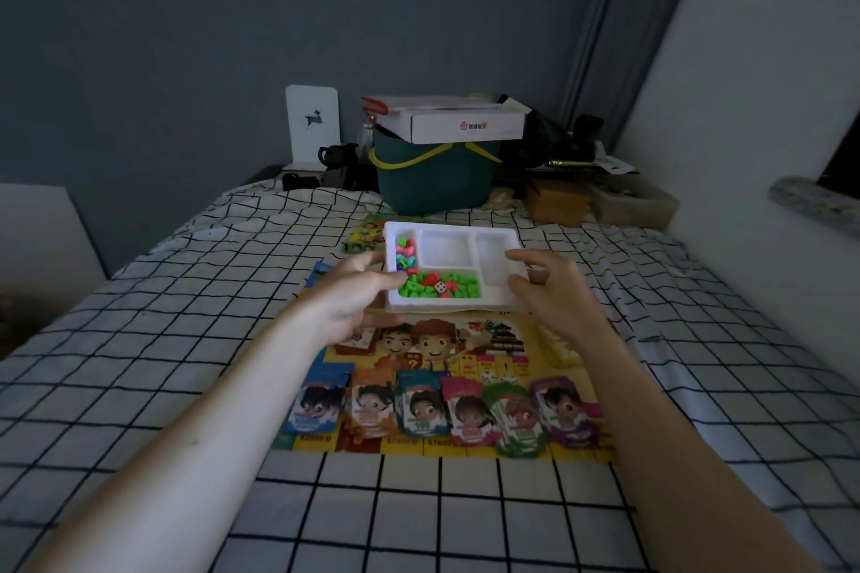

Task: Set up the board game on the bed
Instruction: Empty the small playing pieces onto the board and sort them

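My left hand [358, 293] and right hand [549, 288] grip the white tray [493, 242] by its sides, above the board's [372, 444] far end. I should keep it level so the pieces [440, 284] stay in their compartments.

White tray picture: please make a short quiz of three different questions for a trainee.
1. True or false: both hands hold the white tray.
2. Which compartments hold pieces? A) the left and near ones B) the two far right ones
3. How many stacks of paper money lie along the near edge of the game board?

Key: 1 true: left hand, right hand. 2 A. 3 six.
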